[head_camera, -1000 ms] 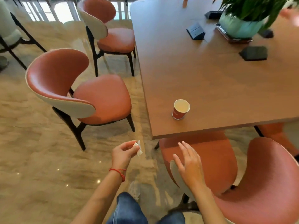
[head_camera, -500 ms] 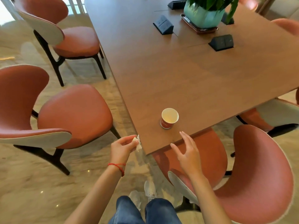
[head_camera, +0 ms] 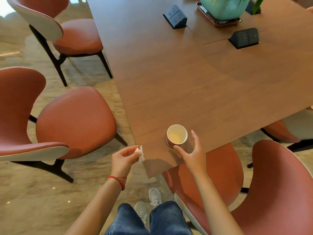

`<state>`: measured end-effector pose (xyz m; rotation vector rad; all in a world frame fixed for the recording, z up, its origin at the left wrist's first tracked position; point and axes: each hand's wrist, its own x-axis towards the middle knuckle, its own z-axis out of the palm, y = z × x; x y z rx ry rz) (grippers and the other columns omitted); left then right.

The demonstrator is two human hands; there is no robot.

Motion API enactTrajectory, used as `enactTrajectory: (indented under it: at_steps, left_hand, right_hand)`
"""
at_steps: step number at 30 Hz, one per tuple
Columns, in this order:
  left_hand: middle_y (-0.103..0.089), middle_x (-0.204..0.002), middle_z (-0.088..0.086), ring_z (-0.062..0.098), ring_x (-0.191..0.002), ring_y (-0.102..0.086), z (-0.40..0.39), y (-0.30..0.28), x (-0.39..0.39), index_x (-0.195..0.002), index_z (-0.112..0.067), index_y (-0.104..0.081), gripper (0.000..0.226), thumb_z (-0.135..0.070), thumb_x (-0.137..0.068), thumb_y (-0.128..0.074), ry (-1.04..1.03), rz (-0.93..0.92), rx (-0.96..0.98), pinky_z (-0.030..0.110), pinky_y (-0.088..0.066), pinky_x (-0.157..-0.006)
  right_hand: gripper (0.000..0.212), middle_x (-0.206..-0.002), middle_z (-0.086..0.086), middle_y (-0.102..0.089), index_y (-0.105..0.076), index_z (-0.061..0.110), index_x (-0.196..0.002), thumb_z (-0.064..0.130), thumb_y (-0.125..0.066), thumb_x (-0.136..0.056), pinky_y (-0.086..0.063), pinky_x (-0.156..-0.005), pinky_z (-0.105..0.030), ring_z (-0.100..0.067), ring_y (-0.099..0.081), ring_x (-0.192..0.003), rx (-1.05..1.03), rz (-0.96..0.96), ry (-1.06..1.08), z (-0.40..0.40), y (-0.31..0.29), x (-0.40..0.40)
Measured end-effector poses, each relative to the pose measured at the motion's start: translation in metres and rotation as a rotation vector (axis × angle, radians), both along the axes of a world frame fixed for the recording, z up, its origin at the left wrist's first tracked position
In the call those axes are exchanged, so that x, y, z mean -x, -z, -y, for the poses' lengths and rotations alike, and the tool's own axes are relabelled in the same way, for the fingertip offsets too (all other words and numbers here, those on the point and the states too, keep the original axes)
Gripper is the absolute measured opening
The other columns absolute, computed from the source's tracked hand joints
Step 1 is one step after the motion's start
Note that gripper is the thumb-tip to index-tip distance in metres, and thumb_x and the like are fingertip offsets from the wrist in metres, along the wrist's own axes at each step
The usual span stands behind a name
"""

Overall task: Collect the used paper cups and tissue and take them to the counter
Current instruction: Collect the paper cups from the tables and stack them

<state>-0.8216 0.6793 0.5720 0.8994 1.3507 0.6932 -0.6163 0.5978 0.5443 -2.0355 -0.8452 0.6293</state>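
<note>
Paper cup (head_camera: pixel 177 136), one in number, is seen upright near the corner of the wooden table (head_camera: pixel 194 85). It is flanked by the spread fingers of the right hand (head_camera: pixel 193 154); contact cannot be determined. One crumpled tissue (head_camera: pixel 141 154) is pinched in the closed fingers of the left hand (head_camera: pixel 124 159). Two black socket boxes and one potted plant (head_camera: pixel 224 7) are located on the table. Four red chairs are positioned around it on a marble floor (head_camera: pixel 33 197).

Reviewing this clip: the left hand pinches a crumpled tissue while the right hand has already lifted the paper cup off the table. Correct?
Not quite. In the head view the paper cup stands on the table; the right hand is open around it, not gripping. The left hand does pinch the tissue.
</note>
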Motion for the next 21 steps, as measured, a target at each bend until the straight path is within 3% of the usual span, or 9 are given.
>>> enactTrajectory:
  at_steps: [5,9,12,16,21]
  left_hand:
    - [-0.073,-0.074,-0.004,0.003,-0.065,-0.067,-0.011,0.004,-0.002,-0.081,-0.02,-0.071,0.019,-0.002,-0.076,-0.072,-0.042,-0.014,0.019,0.013,-0.052,-0.055]
    - [-0.073,-0.079,0.0,0.008,-0.073,-0.067,-0.016,0.008,-0.001,-0.081,-0.021,-0.071,0.019,-0.002,-0.076,-0.072,-0.079,-0.04,0.028,0.014,-0.052,-0.057]
    - [-0.072,-0.081,0.001,0.009,-0.073,-0.067,-0.017,0.01,0.0,-0.083,-0.02,-0.071,0.019,-0.003,-0.076,-0.072,-0.099,-0.051,0.035,0.012,-0.051,-0.055]
    - [-0.072,-0.078,-0.003,0.004,-0.068,-0.067,-0.017,0.013,0.001,-0.081,-0.021,-0.07,0.018,-0.004,-0.076,-0.072,-0.129,-0.068,0.043,0.012,-0.051,-0.055]
    - [-0.072,-0.08,0.001,0.009,-0.073,-0.067,-0.017,0.013,0.004,-0.081,-0.02,-0.07,0.019,-0.003,-0.076,-0.071,-0.172,-0.066,0.045,0.014,-0.052,-0.057]
  right_hand:
    - [0.101,-0.145,0.014,-0.036,-0.027,0.027,-0.145,0.035,-0.086,-0.062,-0.026,-0.104,-0.019,0.002,-0.031,-0.131,-0.01,-0.148,-0.027,-0.017,0.021,-0.007]
    - [0.102,-0.139,0.012,-0.04,-0.03,0.025,-0.142,0.034,-0.088,-0.059,-0.03,-0.102,-0.02,0.0,-0.035,-0.126,-0.02,-0.186,-0.026,-0.022,0.035,-0.007]
    - [0.096,-0.133,0.007,-0.05,-0.037,0.021,-0.138,0.031,-0.089,-0.057,-0.036,-0.096,-0.015,-0.006,-0.045,-0.12,-0.037,-0.196,-0.029,-0.026,0.043,-0.005]
    - [0.078,-0.112,0.014,-0.057,-0.046,0.027,-0.123,0.028,-0.089,-0.058,-0.035,-0.078,0.002,-0.001,-0.052,-0.102,-0.068,-0.171,-0.005,-0.031,0.046,-0.002]
    - [0.073,-0.111,0.009,-0.06,-0.048,0.025,-0.121,0.026,-0.089,-0.06,-0.038,-0.077,-0.001,-0.001,-0.055,-0.099,-0.078,-0.193,-0.048,-0.036,0.043,0.0]
